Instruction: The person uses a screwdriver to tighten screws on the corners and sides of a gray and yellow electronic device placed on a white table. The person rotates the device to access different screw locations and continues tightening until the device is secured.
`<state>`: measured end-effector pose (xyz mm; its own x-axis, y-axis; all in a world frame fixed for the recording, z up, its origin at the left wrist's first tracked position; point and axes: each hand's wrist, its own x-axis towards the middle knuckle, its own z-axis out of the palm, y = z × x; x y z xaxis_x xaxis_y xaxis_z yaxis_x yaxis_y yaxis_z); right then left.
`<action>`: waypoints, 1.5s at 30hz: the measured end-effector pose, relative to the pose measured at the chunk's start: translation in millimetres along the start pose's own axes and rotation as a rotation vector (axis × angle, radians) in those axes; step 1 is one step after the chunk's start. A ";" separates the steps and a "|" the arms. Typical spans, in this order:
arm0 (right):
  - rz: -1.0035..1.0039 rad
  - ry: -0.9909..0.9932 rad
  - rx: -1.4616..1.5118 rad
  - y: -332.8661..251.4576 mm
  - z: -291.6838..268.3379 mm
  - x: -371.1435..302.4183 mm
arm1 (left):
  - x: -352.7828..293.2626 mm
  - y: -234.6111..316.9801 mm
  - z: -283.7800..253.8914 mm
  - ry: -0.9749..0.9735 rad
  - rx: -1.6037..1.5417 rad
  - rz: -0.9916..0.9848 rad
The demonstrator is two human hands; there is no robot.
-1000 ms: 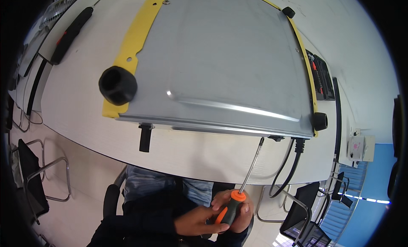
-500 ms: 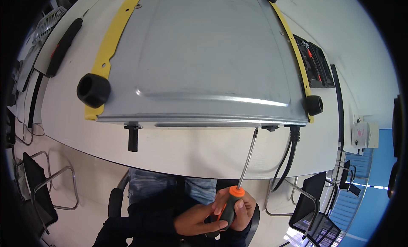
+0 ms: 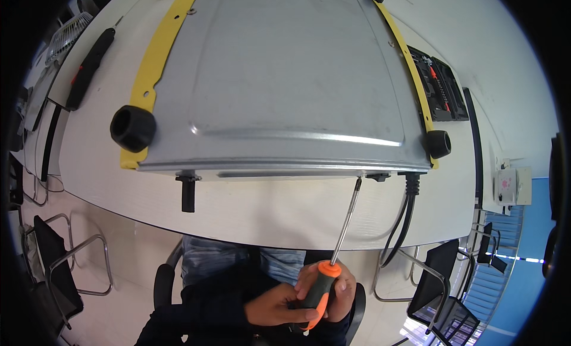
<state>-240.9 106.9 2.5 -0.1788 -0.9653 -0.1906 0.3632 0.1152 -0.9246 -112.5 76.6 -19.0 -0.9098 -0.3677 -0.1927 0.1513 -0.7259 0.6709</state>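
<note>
A screwdriver (image 3: pixel 322 291) with a dark green and orange handle is held low in front of me. My left hand (image 3: pixel 272 305) closes on the handle from the left, its thumb laid along it. Around the other side, my right hand (image 3: pixel 342 295) wraps the handle; some of its fingers are hidden. The shaft slants up and away, and its tip meets the near side of a grey metal casing (image 3: pixel 291 78), just left of a small black fitting (image 3: pixel 377 177). Whether the tip sits in a screw head I cannot tell.
The casing has yellow edge strips (image 3: pixel 148 78) and black feet (image 3: pixel 132 129). A black cable (image 3: pixel 406 218) hangs from its near side, beside a black peg (image 3: pixel 188 195). A power screwdriver (image 3: pixel 90 69) lies left on the white table (image 3: pixel 267 212); an open tool case (image 3: pixel 443 90) lies right.
The screwdriver's handle has turned about its length, so more of an orange strip faces up. Both hands shifted slightly on it, while the tip stays at the same spot.
</note>
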 end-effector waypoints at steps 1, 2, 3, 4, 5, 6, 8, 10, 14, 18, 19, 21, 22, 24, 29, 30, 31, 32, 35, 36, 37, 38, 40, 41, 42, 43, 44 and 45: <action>0.030 -0.067 0.045 0.9 -2.1 0.0 | 2.1 2.2 4.7 -0.007 -0.101 0.032; 0.061 -0.135 0.090 1.5 -3.5 0.4 | 3.0 3.5 7.2 -0.014 -0.201 0.065; 0.089 -0.198 0.132 2.3 -4.7 0.5 | 2.7 0.7 6.0 -0.017 -0.165 0.064; 0.087 -0.204 0.197 4.8 -4.1 0.5 | 1.9 -4.4 3.7 -0.020 -0.129 0.063; 0.065 -0.187 0.208 7.0 -3.4 0.2 | 1.2 -7.2 2.0 -0.022 -0.093 0.063; 0.044 -0.170 0.220 9.2 -3.1 -0.2 | 1.9 -6.3 0.5 -0.049 -0.036 0.061; 0.016 -0.130 0.216 10.1 -3.2 -0.8 | 5.2 -0.4 -5.0 -0.103 0.079 0.056; 0.000 -0.079 0.181 9.0 -4.5 -1.2 | 5.7 17.2 -8.5 -0.100 0.381 0.040; -0.010 -0.037 0.204 6.8 -6.3 -1.6 | 2.4 14.7 -5.9 -0.006 0.625 0.099; -0.019 -0.019 0.198 5.3 -4.4 -1.3 | 5.0 18.0 -0.5 0.003 0.614 0.062; -0.020 -0.014 0.193 3.8 -3.7 -1.0 | 5.3 17.2 -0.1 0.004 0.613 0.051; -0.022 -0.006 0.183 1.7 -2.4 -0.5 | 5.8 15.8 0.8 0.013 0.610 0.047; -0.023 -0.003 0.178 1.0 -2.0 -0.3 | 6.0 15.3 1.2 0.020 0.608 0.054; -0.019 0.008 0.156 -0.3 -1.2 -0.3 | 5.8 14.3 1.3 0.033 0.613 0.070; 0.005 0.054 0.039 -6.5 -1.3 0.2 | 5.7 15.0 0.7 0.040 0.644 0.067; -0.002 0.054 0.013 -7.1 -2.3 0.2 | 5.6 14.3 0.9 0.044 0.644 0.079; -0.010 0.055 -0.012 -7.6 -3.5 0.2 | 5.5 12.9 1.1 0.048 0.643 0.091; -0.017 0.055 -0.038 -7.9 -4.0 0.1 | 5.6 12.1 1.3 0.052 0.642 0.104; -0.046 0.139 -0.255 -15.2 5.9 3.8 | 7.1 11.5 0.9 0.063 0.667 0.097; -0.040 0.163 -0.313 -17.3 6.9 3.0 | 7.7 12.4 0.4 0.065 0.671 0.084; -0.035 0.187 -0.371 -19.2 7.5 2.2 | 8.6 14.5 -0.2 0.066 0.676 0.070; -0.029 0.212 -0.429 -19.9 6.9 1.6 | 9.6 15.6 -1.0 0.066 0.680 0.057; -0.099 0.197 -0.639 -16.2 -1.5 -0.8 | 9.1 17.3 -0.8 0.083 0.697 0.047; -0.134 0.189 -0.745 -15.0 -4.7 -1.6 | 8.9 18.0 -0.8 0.091 0.705 0.041; -0.129 0.187 -0.759 -15.1 -5.9 -1.7 | 9.9 18.0 -1.5 0.075 0.673 0.016; -0.124 0.185 -0.774 -15.1 -6.8 -1.8 | 11.1 17.6 -2.6 0.059 0.642 -0.009; -0.119 0.184 -0.789 -15.1 -7.5 -1.8 | 12.3 16.6 -3.8 0.043 0.610 -0.035; -0.076 0.176 -0.679 -16.4 -6.3 -1.1 | 12.2 11.7 -4.7 0.046 0.543 -0.044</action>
<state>-252.4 107.6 15.8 -0.3473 -0.9307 -0.1148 -0.2969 0.2253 -0.9279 -120.0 60.8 -16.8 -0.8910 -0.3775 -0.2522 -0.1192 -0.3417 0.9322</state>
